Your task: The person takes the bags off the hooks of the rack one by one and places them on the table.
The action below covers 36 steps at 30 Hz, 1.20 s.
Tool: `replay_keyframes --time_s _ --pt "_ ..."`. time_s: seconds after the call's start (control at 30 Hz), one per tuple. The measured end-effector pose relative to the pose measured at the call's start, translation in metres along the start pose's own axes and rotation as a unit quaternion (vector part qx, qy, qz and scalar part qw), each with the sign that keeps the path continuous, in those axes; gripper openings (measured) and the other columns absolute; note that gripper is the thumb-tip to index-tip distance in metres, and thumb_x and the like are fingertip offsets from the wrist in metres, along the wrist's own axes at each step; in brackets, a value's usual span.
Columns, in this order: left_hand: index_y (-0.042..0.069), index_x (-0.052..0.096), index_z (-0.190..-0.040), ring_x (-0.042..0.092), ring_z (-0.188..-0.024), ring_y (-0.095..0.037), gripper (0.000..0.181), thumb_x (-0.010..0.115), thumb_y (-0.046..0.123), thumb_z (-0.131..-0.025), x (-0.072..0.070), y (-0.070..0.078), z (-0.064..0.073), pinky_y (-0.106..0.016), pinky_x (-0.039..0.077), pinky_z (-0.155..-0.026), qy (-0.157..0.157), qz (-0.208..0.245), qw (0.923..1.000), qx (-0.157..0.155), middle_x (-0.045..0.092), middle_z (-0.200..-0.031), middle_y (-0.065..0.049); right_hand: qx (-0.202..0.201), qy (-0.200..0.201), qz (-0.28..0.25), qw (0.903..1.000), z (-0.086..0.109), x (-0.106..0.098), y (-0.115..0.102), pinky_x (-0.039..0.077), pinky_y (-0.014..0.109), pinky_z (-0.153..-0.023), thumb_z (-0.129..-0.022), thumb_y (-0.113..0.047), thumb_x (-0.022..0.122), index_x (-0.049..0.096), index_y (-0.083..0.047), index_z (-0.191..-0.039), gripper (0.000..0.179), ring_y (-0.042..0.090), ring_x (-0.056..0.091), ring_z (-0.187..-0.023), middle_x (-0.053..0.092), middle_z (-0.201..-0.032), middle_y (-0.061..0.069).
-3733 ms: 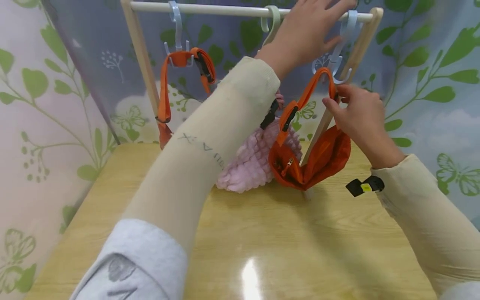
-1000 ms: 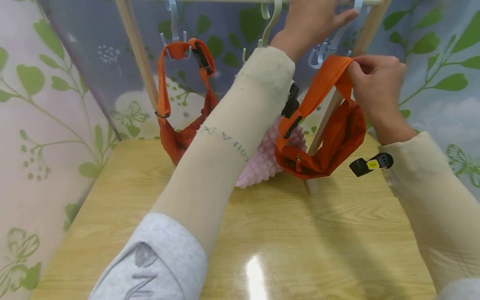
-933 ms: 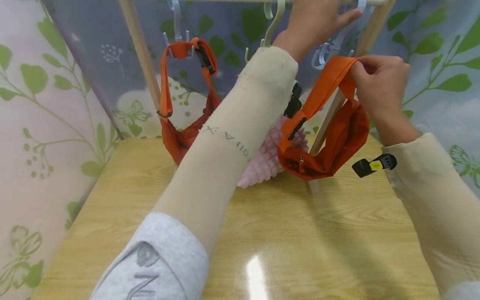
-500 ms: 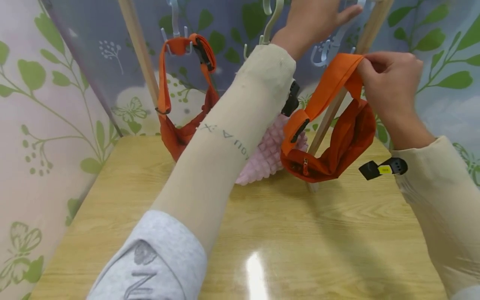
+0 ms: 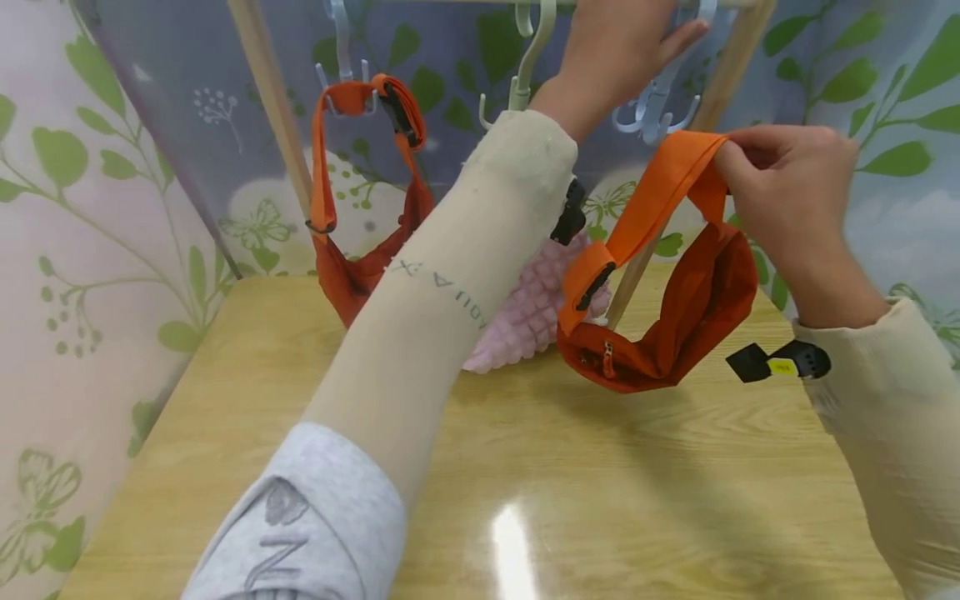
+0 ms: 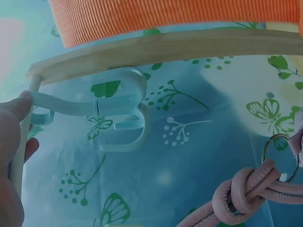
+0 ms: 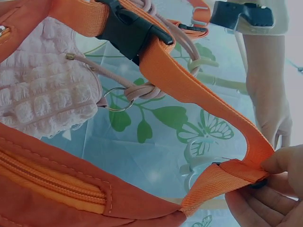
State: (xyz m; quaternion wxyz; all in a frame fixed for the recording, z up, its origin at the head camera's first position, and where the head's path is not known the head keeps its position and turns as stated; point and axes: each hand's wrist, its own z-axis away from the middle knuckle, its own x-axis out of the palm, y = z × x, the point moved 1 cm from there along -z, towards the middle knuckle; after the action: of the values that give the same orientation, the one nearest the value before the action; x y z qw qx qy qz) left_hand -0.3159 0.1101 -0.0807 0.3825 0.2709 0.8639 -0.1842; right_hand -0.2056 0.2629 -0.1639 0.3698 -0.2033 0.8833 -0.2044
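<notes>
An orange waist bag (image 5: 652, 358) hangs by its strap (image 5: 667, 196) from my right hand (image 5: 798, 196), which pinches the strap between thumb and fingers. A black buckle (image 7: 128, 30) shows on the strap in the right wrist view. Just beyond the strap is a pale blue double hook (image 5: 652, 112) with no strap on it. My left hand (image 5: 615, 58) is up at the white rail (image 6: 18, 161) of the rack; in the left wrist view its fingers wrap the rail, one fingertip against the hook's top. The head view cuts off its fingers.
A second orange waist bag (image 5: 360, 267) hangs on the left hook (image 5: 343, 50). Behind my left forearm, a pink quilted bag (image 5: 517, 325) hangs near the green hook (image 5: 528, 67). The rack's wooden legs (image 5: 273, 108) stand on a wooden table (image 5: 450, 500).
The orange bag's strap has come off the right-hand hook. My right hand, pinching it, has moved right and a little toward me with the bag. My left hand stays at the rail.
</notes>
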Motion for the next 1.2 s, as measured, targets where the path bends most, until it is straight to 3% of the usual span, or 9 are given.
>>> replay_keyframes --time_s 0.07,0.2,0.3,0.43,0.7,0.93,1.1,1.2 --pt "0.028 0.032 -0.152 0.033 -0.137 -0.007 0.055 0.033 0.05 -0.102 0.002 -0.002 0.001 -0.019 0.009 -0.114 0.003 -0.007 1.0 0.006 0.038 -0.151 0.006 -0.006 -0.002 -0.002 1.0 0.002 0.0 -0.001 0.036 0.009 -0.052 -0.093 -0.026 0.051 0.076 -0.006 -0.107 0.035 -0.015 0.046 -0.054 0.054 -0.067 -0.028" --pt "0.026 0.033 -0.152 0.036 -0.135 -0.008 0.054 0.033 0.048 -0.103 0.003 -0.004 0.002 -0.018 0.012 -0.113 0.005 -0.007 0.9998 0.019 0.039 -0.15 0.004 -0.014 0.001 0.004 0.9999 0.007 -0.001 0.0 0.035 0.009 -0.052 -0.093 -0.026 0.051 0.077 -0.007 -0.106 0.035 -0.016 0.045 -0.051 0.045 -0.064 -0.036" --pt "0.024 0.033 -0.152 0.036 -0.135 -0.009 0.054 0.033 0.048 -0.103 0.004 -0.005 0.003 -0.018 0.015 -0.113 0.013 -0.011 0.9994 0.031 0.038 -0.151 0.002 -0.015 0.005 0.01 0.9998 0.009 -0.001 0.001 0.035 0.01 -0.055 -0.093 -0.027 0.051 0.077 -0.007 -0.106 0.035 -0.018 0.044 -0.051 0.061 -0.069 -0.022" --pt "0.023 0.032 -0.153 0.035 -0.137 -0.011 0.057 0.032 0.052 -0.103 0.006 -0.004 0.004 -0.019 0.014 -0.114 0.029 -0.019 0.9986 0.04 0.033 -0.155 0.0 -0.018 0.009 0.018 0.9996 0.012 -0.001 0.002 0.033 0.011 -0.06 -0.093 -0.027 0.051 0.076 -0.006 -0.106 0.035 -0.018 0.042 -0.054 0.074 -0.087 0.012" --pt "0.02 0.031 -0.153 0.035 -0.138 -0.009 0.06 0.032 0.052 -0.103 0.004 -0.003 0.012 -0.017 0.013 -0.113 0.03 -0.002 0.9986 0.043 0.029 -0.157 0.0 -0.019 0.0 0.02 0.9996 0.017 -0.002 0.003 0.03 0.014 -0.069 -0.093 -0.026 0.05 0.076 -0.004 -0.106 0.036 -0.017 0.04 -0.055 0.073 -0.09 0.02" --pt "0.012 0.038 -0.15 0.029 -0.143 -0.017 0.057 0.037 0.046 -0.104 0.006 0.001 0.032 -0.025 0.0 -0.117 0.061 0.042 0.993 0.092 0.036 -0.154 -0.002 -0.037 0.014 0.014 0.9991 0.021 -0.002 0.005 0.029 0.013 -0.069 -0.092 -0.027 0.053 0.077 -0.006 -0.104 0.034 -0.019 0.04 -0.054 0.073 -0.077 0.004" --pt "0.013 0.044 -0.146 0.029 -0.143 -0.017 0.053 0.041 0.043 -0.103 0.006 0.004 0.057 -0.026 -0.004 -0.116 0.068 0.083 0.9881 0.11 0.039 -0.152 -0.004 -0.054 0.012 0.019 0.9983 0.025 -0.002 0.004 0.03 0.019 -0.08 -0.092 -0.024 0.052 0.077 -0.003 -0.102 0.034 -0.02 0.036 -0.054 0.073 -0.082 0.02" --pt "0.012 0.043 -0.146 0.027 -0.144 -0.018 0.053 0.043 0.042 -0.102 0.008 0.005 0.074 -0.026 -0.004 -0.115 0.053 0.116 0.9866 0.102 0.037 -0.153 -0.006 -0.063 0.011 0.021 0.9977 0.027 -0.001 0.004 0.03 0.021 -0.079 -0.092 -0.023 0.051 0.077 -0.002 -0.101 0.035 -0.02 0.035 -0.053 0.072 -0.077 0.018"
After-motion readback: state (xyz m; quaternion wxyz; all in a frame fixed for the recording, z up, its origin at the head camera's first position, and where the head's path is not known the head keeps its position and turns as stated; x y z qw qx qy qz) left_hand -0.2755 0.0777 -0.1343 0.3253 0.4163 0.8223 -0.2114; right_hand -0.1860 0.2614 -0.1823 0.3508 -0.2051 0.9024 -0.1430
